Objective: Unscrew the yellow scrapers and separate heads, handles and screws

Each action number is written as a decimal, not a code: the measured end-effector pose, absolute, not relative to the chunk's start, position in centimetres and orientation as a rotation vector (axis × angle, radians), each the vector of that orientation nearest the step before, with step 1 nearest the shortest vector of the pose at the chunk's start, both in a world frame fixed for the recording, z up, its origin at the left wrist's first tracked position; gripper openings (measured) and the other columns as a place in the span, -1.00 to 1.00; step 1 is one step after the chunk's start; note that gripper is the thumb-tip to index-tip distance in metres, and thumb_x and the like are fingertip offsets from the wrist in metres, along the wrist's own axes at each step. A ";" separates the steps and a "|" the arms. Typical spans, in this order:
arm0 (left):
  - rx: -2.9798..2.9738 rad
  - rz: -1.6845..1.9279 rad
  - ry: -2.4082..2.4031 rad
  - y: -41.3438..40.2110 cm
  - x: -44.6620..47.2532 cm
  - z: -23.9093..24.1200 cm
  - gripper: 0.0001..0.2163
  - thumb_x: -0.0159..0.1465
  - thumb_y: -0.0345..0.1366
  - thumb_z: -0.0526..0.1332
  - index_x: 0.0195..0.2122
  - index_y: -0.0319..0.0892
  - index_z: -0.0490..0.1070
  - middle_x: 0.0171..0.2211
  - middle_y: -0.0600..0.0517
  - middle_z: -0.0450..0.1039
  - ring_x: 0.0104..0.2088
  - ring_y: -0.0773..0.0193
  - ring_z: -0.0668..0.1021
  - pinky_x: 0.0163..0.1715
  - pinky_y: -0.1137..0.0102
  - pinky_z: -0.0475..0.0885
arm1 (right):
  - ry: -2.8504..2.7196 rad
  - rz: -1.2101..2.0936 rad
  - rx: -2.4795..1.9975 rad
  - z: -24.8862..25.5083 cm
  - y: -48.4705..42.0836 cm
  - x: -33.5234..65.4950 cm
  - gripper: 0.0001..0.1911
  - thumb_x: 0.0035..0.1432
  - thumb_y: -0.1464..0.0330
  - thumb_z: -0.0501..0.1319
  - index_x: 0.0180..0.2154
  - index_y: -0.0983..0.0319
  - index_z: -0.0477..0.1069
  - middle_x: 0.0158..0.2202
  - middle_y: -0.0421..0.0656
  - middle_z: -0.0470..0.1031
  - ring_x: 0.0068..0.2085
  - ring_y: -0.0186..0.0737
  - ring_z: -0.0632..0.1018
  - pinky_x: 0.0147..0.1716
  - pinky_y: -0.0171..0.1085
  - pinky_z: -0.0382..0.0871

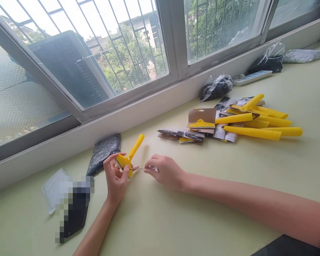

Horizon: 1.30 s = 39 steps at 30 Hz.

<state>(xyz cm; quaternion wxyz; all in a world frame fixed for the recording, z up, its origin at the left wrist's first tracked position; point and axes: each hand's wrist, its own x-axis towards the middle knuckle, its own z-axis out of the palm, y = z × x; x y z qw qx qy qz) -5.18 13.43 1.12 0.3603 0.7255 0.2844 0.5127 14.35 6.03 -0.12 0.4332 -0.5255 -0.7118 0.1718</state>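
Between the fingers and thumb of my left hand (117,181) is a yellow scraper (134,147), its handle tilted up and to the right. The wide head with a metal edge lies against my fingers, partly covered by them. My right hand (166,172) pinches a thin screwdriver (142,168) whose metal shaft points left. The shaft's tip meets the scraper's head near my left thumb; the exact contact point is too small to make out. Most of the screwdriver's handle is hidden inside my right fingers.
Yellow scraper handles (256,133) lie piled at the right with carded packages (201,117). Dark plastic bags (104,153) and a power strip (252,78) line the window sill. At the left are a clear packet (57,188) and a dark, partly pixelated object (78,209).
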 end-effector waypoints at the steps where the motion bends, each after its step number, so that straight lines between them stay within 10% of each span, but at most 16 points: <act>1: 1.871 1.318 0.732 13.5 -5.2 1.1 -0.56 0.28 -0.39 0.28 0.11 0.07 0.17 0.06 -0.01 0.32 -0.33 0.37 0.58 -0.28 0.18 0.69 | -1.797 0.385 -1.319 -0.1 6.0 14.3 -0.91 0.32 0.35 0.28 -0.24 0.20 0.56 -0.35 -0.19 0.54 -0.39 -0.33 0.43 -0.37 -0.33 0.19; 18: 2.411 1.080 0.597 14.2 -5.5 -0.6 -0.65 0.39 -0.44 0.11 0.14 0.04 0.17 0.19 -0.15 0.26 0.12 0.11 0.46 0.02 0.05 0.49 | -1.934 0.173 -1.337 -0.5 6.6 19.8 -0.79 0.38 0.38 0.15 -0.31 0.26 0.48 -0.35 -0.15 0.50 -0.39 -0.29 0.42 -0.36 -0.30 0.20; 26: 2.396 0.887 0.709 13.3 -5.1 0.1 -0.56 0.34 -0.29 0.25 0.17 0.06 0.12 0.19 -0.13 0.14 -0.01 0.15 0.47 -0.17 0.20 0.59 | -1.932 0.171 -1.403 -1.1 6.8 20.0 -0.78 0.39 0.37 0.14 -0.32 0.26 0.47 -0.34 -0.14 0.50 -0.36 -0.28 0.43 -0.36 -0.30 0.17; 39: 2.732 1.087 0.957 14.7 -6.3 0.7 -0.73 0.47 -0.35 -0.06 0.07 0.00 0.34 0.02 -0.10 0.27 0.04 0.05 0.42 0.01 0.00 0.41 | -1.792 0.241 -1.618 -0.3 7.3 21.0 -0.83 0.39 0.50 -0.01 -0.14 0.25 0.33 -0.29 -0.11 0.48 -0.36 -0.24 0.41 -0.41 -0.30 0.15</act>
